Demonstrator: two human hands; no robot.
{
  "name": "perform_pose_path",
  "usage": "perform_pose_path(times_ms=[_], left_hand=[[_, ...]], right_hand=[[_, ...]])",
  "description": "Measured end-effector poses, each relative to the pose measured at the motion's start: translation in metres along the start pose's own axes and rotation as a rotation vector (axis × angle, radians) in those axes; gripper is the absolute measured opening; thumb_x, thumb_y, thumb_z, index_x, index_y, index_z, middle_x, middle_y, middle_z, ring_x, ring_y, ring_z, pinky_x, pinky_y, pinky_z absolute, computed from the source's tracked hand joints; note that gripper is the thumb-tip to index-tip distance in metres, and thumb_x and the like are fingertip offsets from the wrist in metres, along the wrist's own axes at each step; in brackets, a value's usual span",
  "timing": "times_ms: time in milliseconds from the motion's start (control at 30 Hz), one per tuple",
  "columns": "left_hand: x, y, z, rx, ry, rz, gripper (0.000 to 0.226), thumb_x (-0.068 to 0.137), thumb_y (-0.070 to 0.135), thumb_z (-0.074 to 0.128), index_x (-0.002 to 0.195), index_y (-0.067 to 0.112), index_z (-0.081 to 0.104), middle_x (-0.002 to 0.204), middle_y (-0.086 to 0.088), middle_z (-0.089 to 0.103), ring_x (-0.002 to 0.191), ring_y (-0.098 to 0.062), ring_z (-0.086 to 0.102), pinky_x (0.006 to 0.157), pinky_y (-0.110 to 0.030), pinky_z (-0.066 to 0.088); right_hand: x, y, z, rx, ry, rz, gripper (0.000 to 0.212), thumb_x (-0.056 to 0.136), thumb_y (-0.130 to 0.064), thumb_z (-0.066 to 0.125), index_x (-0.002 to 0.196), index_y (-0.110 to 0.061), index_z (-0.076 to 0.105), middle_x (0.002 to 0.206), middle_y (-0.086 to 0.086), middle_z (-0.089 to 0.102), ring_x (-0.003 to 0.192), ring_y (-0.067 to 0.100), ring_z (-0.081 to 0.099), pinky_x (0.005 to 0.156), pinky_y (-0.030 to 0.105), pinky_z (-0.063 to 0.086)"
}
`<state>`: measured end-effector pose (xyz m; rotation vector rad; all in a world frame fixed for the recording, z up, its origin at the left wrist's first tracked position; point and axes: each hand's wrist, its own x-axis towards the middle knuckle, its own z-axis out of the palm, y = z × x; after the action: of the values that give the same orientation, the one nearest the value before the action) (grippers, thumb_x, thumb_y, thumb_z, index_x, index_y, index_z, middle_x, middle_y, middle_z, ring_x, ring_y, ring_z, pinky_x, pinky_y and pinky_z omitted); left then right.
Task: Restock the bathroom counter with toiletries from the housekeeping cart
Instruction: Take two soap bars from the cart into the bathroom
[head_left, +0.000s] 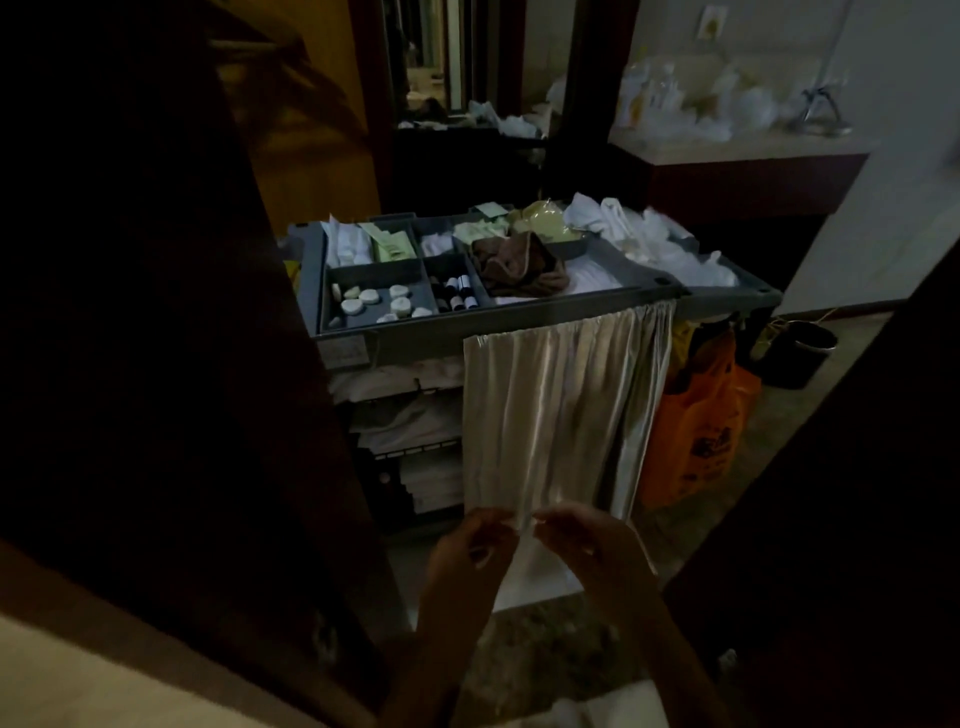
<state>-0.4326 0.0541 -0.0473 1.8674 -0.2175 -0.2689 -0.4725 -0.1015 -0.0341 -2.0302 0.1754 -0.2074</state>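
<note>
The grey housekeeping cart (467, 325) stands ahead of me, its top tray split into compartments. One holds round white soaps (370, 297), one small dark-capped bottles (460, 291), one pale green packets (389, 244). A brown cloth (524, 262) lies crumpled in the larger bin. My left hand (470, 553) and right hand (589, 545) are raised together low in front of the cart, fingers curled toward each other. Something small and pale shows between the fingertips, but blur and dim light hide whether either hand holds it.
A shiny pale curtain (561, 405) hangs down the cart's front, with folded linens on shelves to its left. An orange bag (701, 431) hangs at the cart's right, next to a black bin (800, 353). A counter (737, 145) with plastic bags sits behind. Dark door panels (156, 312) flank me.
</note>
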Motion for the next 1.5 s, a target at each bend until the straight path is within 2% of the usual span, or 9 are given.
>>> perform_pose_path(times_ms=[67,133,233,367,533,767,1100,1267,1500], left_hand=[[0.013,0.000,-0.006,-0.061,0.027,-0.029,0.018,0.092,0.012,0.060,0.095,0.029,0.064,0.092,0.017,0.065,0.080,0.013,0.061,0.073,-0.003,0.044],[0.033,-0.003,-0.010,-0.036,0.108,-0.017,0.017,0.091,0.012,0.063,0.100,0.027,0.065,0.098,0.014,0.068,0.089,0.007,0.063,0.078,-0.008,0.047],[0.064,-0.009,-0.015,0.016,0.212,-0.013,0.024,0.088,0.010,0.067,0.098,0.031,0.066,0.096,0.015,0.069,0.093,0.004,0.064,0.082,-0.010,0.048],[0.113,-0.008,-0.015,0.094,0.357,0.038,0.018,0.085,0.013,0.071,0.099,0.024,0.070,0.094,0.011,0.072,0.088,0.002,0.067,0.081,-0.020,0.054],[0.179,0.016,-0.001,0.036,0.360,-0.043,0.025,0.087,0.010,0.068,0.102,0.030,0.067,0.098,0.014,0.069,0.090,0.004,0.065,0.079,-0.016,0.053],[0.241,0.033,0.035,0.023,0.332,-0.080,0.027,0.089,0.012,0.065,0.111,0.026,0.066,0.104,0.012,0.068,0.095,0.003,0.064,0.085,-0.020,0.054],[0.285,0.017,0.017,0.019,0.420,-0.168,0.027,0.089,0.011,0.065,0.106,0.033,0.065,0.100,0.016,0.068,0.093,0.006,0.063,0.077,-0.010,0.050],[0.336,0.019,-0.003,-0.011,0.401,-0.074,0.027,0.089,0.009,0.064,0.108,0.028,0.066,0.101,0.013,0.070,0.094,0.003,0.064,0.081,-0.014,0.052],[0.424,0.032,-0.054,-0.006,0.396,0.041,0.024,0.091,0.012,0.063,0.108,0.028,0.065,0.101,0.015,0.069,0.095,0.005,0.063,0.079,-0.013,0.052]], right_hand=[[0.027,0.002,0.006,0.031,-0.052,0.047,0.003,0.089,-0.041,0.063,0.091,-0.043,0.064,0.087,-0.025,0.068,0.084,-0.010,0.063,0.076,0.019,0.052],[0.055,0.002,0.015,0.091,-0.118,0.081,0.013,0.091,-0.024,0.064,0.093,-0.037,0.065,0.090,-0.019,0.070,0.089,-0.008,0.063,0.080,0.015,0.051],[0.099,0.001,0.025,0.091,-0.199,0.016,0.015,0.090,-0.017,0.066,0.093,-0.031,0.068,0.089,-0.022,0.070,0.090,-0.009,0.063,0.076,0.007,0.046],[0.165,-0.001,0.026,0.115,-0.305,-0.066,0.013,0.091,-0.010,0.064,0.098,-0.019,0.069,0.091,-0.012,0.069,0.088,-0.007,0.063,0.076,0.009,0.046],[0.243,0.005,0.004,0.105,-0.386,-0.112,0.019,0.092,-0.015,0.061,0.097,-0.034,0.063,0.095,-0.016,0.066,0.092,-0.010,0.060,0.078,0.006,0.046],[0.313,0.036,-0.030,0.115,-0.382,-0.068,0.019,0.092,-0.020,0.062,0.098,-0.038,0.061,0.101,-0.014,0.067,0.097,-0.004,0.061,0.087,0.019,0.049],[0.356,0.050,0.000,0.106,-0.488,0.010,0.020,0.092,-0.021,0.060,0.096,-0.040,0.057,0.099,-0.016,0.064,0.094,-0.008,0.059,0.087,0.018,0.048],[0.400,0.044,0.008,0.096,-0.443,-0.045,0.015,0.091,-0.021,0.063,0.097,-0.034,0.065,0.096,-0.017,0.067,0.094,-0.008,0.060,0.081,0.010,0.046],[0.481,0.015,0.034,0.087,-0.355,-0.095,0.012,0.091,-0.020,0.065,0.100,-0.026,0.070,0.095,-0.014,0.070,0.094,-0.001,0.064,0.082,0.017,0.052]])
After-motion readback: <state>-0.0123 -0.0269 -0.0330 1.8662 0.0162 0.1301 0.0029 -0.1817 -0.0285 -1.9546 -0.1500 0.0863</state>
